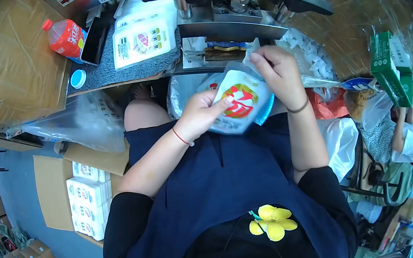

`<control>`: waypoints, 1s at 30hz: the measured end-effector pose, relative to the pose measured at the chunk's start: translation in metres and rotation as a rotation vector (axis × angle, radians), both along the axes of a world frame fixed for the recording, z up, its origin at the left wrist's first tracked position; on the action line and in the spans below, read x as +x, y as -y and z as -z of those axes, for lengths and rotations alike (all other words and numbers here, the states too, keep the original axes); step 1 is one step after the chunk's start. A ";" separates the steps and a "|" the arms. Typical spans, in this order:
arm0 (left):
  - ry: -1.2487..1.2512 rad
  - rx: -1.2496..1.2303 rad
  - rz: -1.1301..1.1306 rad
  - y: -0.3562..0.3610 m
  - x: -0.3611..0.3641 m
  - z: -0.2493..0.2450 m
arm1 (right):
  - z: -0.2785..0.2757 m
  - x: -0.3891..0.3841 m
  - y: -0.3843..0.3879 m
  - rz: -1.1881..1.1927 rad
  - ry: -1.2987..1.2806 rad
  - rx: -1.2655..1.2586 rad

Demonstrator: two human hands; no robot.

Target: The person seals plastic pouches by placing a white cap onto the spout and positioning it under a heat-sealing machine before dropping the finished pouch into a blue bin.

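My left hand (202,113) is closed on a white plastic pouch (238,98) printed with red characters on a green and yellow patch. Its thumb lies across the front of the pouch, above my lap. At the pouch's upper right, my right hand (280,73) is closed with curled fingers. A clear plastic edge shows beside these fingers, but what they pinch is hidden. Behind the hands is a metal press (232,8). Flat printed white pouches (143,42) lie stacked on the grey cloth to its left.
A red-labelled bottle (65,38), a dark phone (96,40) and a blue cap (78,79) are left of the pouches. White plastic scraps (314,57) lie right of the press. A carton (52,193) holds packed pouches. A green box (390,69) and another person (412,142) are at right.
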State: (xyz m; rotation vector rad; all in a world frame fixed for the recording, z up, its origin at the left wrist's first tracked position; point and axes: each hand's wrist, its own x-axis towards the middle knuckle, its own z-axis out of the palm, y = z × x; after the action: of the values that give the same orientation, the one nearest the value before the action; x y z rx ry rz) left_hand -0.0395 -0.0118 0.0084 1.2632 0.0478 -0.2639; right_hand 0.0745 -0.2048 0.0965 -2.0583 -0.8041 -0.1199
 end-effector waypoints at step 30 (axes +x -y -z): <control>0.594 1.800 -0.396 -0.125 0.042 0.010 | 0.088 0.108 0.110 0.248 0.268 -0.544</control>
State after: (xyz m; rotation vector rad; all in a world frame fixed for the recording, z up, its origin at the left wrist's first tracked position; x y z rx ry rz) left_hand 0.0023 0.1130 -0.0012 3.0015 0.0133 0.7120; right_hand 0.1824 -0.3149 0.0089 -2.6970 -0.7977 -0.3531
